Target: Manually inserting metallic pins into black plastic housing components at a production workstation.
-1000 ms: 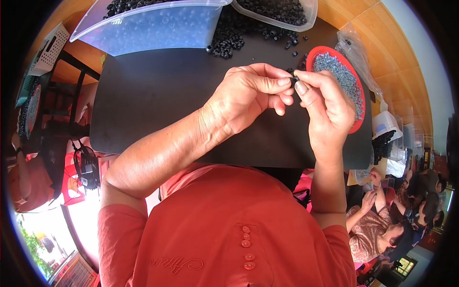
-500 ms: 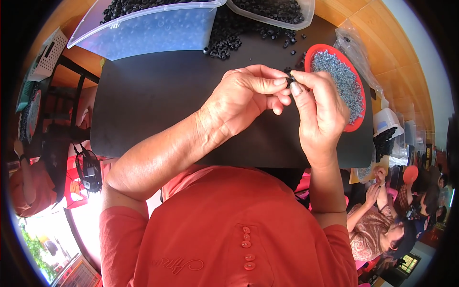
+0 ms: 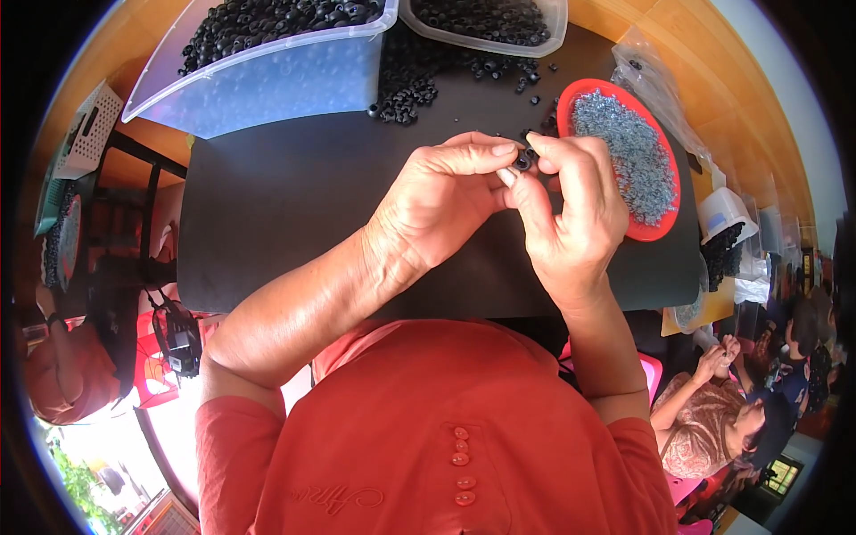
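My left hand (image 3: 437, 192) pinches a small black ring-shaped plastic part (image 3: 523, 160) between thumb and fingers, above the dark table. Facing it, my right hand (image 3: 575, 201) grips the same part from the right with thumb and forefinger. The two hands' fingertips meet around it and partly hide it. Just right of my right hand lies a red oval dish (image 3: 670, 169) full of small shiny metal pieces (image 3: 624, 156), likely screws or similar; they are too small to name.
A large clear plastic bin (image 3: 267, 94) of black parts (image 3: 276, 31) stands at the far left of the dark table (image 3: 267, 205). Beside it is a smaller clear tub (image 3: 486, 45). Loose black parts (image 3: 406, 98) lie in front. Another person (image 3: 704, 419) sits at the right.
Both hands have shifted slightly left, and the black part has turned so its round opening shows. In the view, the bins and dish sit a little differently as the head moved.
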### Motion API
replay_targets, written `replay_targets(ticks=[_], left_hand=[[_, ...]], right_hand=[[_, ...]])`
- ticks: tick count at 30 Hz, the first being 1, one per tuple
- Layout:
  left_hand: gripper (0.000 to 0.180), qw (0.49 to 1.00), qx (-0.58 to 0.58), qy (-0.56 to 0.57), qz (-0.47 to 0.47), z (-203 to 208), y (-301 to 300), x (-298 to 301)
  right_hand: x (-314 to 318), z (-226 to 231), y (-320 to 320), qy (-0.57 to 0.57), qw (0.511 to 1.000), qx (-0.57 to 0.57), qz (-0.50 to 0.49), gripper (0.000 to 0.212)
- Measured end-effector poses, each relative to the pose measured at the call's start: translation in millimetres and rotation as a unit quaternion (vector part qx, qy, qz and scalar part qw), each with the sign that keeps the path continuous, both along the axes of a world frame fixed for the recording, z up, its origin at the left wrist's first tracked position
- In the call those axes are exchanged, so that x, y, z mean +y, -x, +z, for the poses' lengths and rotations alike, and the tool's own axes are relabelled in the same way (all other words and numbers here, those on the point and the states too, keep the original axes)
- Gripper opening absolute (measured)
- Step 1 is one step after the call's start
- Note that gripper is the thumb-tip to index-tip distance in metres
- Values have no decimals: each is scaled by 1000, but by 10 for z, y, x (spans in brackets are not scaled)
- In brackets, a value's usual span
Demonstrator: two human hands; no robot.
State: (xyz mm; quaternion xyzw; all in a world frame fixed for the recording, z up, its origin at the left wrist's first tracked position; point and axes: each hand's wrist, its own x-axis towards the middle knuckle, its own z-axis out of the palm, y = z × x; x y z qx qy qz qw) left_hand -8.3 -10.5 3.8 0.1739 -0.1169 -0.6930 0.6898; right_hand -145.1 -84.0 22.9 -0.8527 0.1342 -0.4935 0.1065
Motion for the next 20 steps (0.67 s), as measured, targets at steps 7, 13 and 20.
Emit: replay_targets(ticks=[7,13,20], left_hand=[[7,1000,-21,18,15,-15,20,-9],[9,1000,-13,14,17,-75,12,-10],[21,998,-50,32,7,-142,5,-7]], right_hand=[[5,-14,-40,15,1000,-13,-3,24],[-17,-41,5,48,998,22,-22,30],[-60,17,87,69,994,78,-18,25]])
